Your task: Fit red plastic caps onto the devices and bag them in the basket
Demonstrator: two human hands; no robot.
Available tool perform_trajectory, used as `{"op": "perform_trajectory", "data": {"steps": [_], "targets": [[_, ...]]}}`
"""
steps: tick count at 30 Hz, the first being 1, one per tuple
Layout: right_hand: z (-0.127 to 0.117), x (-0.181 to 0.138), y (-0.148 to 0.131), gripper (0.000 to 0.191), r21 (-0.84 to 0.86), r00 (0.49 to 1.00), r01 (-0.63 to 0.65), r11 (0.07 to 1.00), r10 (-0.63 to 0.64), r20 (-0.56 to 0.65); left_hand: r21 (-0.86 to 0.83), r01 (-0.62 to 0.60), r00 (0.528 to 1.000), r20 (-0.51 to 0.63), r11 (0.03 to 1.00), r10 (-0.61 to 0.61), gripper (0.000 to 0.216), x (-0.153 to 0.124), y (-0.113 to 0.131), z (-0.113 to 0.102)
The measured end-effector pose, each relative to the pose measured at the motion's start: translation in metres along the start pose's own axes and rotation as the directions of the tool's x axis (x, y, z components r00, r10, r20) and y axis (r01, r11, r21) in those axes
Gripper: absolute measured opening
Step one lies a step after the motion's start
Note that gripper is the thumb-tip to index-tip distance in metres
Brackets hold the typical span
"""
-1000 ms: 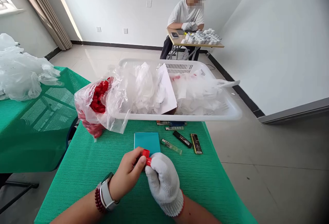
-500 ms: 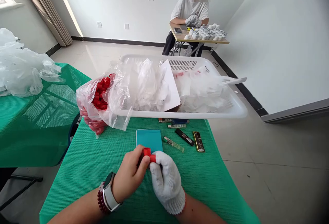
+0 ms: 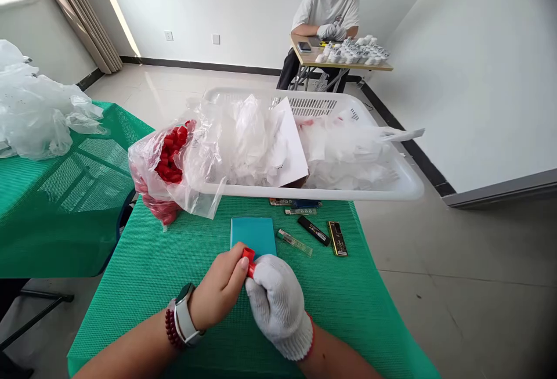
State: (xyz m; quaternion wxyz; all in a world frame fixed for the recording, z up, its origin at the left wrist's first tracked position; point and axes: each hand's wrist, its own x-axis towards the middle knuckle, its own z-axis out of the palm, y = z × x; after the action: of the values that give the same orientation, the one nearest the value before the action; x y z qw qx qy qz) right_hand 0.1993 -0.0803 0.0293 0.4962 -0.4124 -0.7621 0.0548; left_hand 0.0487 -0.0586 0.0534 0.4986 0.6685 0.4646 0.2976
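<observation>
Between my two hands is a small red plastic pipe elbow (image 3: 248, 253), its open end showing above my left thumb. My bare left hand (image 3: 220, 286), with a watch and dark red beads at the wrist, pinches it with thumb and fingers. My right hand (image 3: 278, 300), in a white knit glove, closes around the lower part of the same piece, hiding much of it. Just beyond the hands lies a flat teal square (image 3: 255, 234) on the green cloth. A clear plastic bag (image 3: 200, 161) of similar red pieces (image 3: 172, 161) sits at the left.
A white basket (image 3: 361, 195) filled with plastic bags and a white card (image 3: 289, 147) spans the table's far side. Lighters (image 3: 295, 242) and dark slim packs (image 3: 313, 231) lie right of centre. Beyond, a gloved person (image 3: 324, 7) sits at a small table (image 3: 300, 54) of white parts.
The red pipe elbow has turned between my hands, its side arm now pointing more downward. My gloved right hand has rolled over and moved slightly left, covering more of it.
</observation>
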Motion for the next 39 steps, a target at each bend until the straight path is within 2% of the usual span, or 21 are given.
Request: {"op": "perform_trajectory", "data": {"steps": [2, 4, 6, 8, 13, 15, 18, 21, 24, 27, 34, 39], "targets": [[0.001, 0.0, -0.001, 0.017, 0.03, 0.999, -0.026, 0.999, 0.027, -0.018, -0.021, -0.01, 1.0, 0.0, 1.0, 0.01, 0.039, 0.001, -0.001, 0.0], [0.002, 0.003, -0.003, 0.012, 0.122, 0.985, -0.17, 0.978, 0.172, -0.005, 0.011, -0.021, 1.0, -0.013, 1.0, 0.021, 0.034, 0.002, -0.002, -0.001], [0.004, 0.006, -0.005, 0.013, 0.168, 0.944, -0.327, 0.93, 0.33, 0.008, 0.066, -0.044, 0.999, -0.016, 0.997, 0.045, 0.028, 0.003, -0.004, -0.001], [0.004, 0.007, -0.005, 0.013, 0.156, 0.921, -0.388, 0.908, 0.39, 0.019, 0.087, -0.054, 0.998, -0.014, 0.995, 0.055, 0.027, 0.004, -0.005, -0.001], [0.005, 0.004, 0.0, 0.008, 0.148, 0.978, -0.209, 0.967, 0.206, 0.036, 0.03, 0.019, 0.998, -0.054, 0.999, -0.018, 0.038, 0.006, -0.004, 0.0], [0.005, 0.003, 0.001, 0.007, 0.184, 0.965, -0.262, 0.947, 0.257, 0.049, 0.032, 0.033, 0.997, -0.064, 0.999, -0.031, 0.038, 0.007, -0.004, -0.002], [0.006, 0.003, 0.002, 0.012, 0.238, 0.904, -0.427, 0.872, 0.414, 0.107, 0.076, 0.031, 0.998, -0.05, 0.997, -0.027, 0.033, 0.007, -0.005, -0.008], [0.005, 0.005, 0.004, 0.018, 0.256, 0.881, -0.471, 0.844, 0.462, 0.098, 0.098, 0.002, 1.0, 0.002, 0.995, -0.002, 0.036, 0.009, -0.004, -0.016], [0.002, 0.009, 0.006, 0.021, 0.294, 0.901, -0.422, 0.857, 0.432, 0.035, 0.089, -0.054, 0.994, 0.097, 0.995, 0.046, 0.039, 0.01, -0.002, -0.019], [0.0, 0.013, 0.009, 0.019, 0.363, 0.926, -0.376, 0.853, 0.362, 0.108, 0.05, -0.073, 0.987, 0.148, 0.996, 0.065, 0.038, 0.01, -0.001, -0.017], [-0.001, 0.016, 0.007, 0.014, 0.404, 0.898, -0.437, 0.803, 0.368, 0.241, 0.074, -0.028, 1.0, 0.01, 0.997, 0.027, 0.03, 0.006, -0.005, -0.012], [-0.004, 0.021, 0.009, 0.012, 0.4, 0.939, -0.314, 0.861, 0.22, 0.265, -0.035, -0.031, 0.997, 0.076, 0.999, 0.034, 0.041, 0.007, -0.004, -0.013]]}}
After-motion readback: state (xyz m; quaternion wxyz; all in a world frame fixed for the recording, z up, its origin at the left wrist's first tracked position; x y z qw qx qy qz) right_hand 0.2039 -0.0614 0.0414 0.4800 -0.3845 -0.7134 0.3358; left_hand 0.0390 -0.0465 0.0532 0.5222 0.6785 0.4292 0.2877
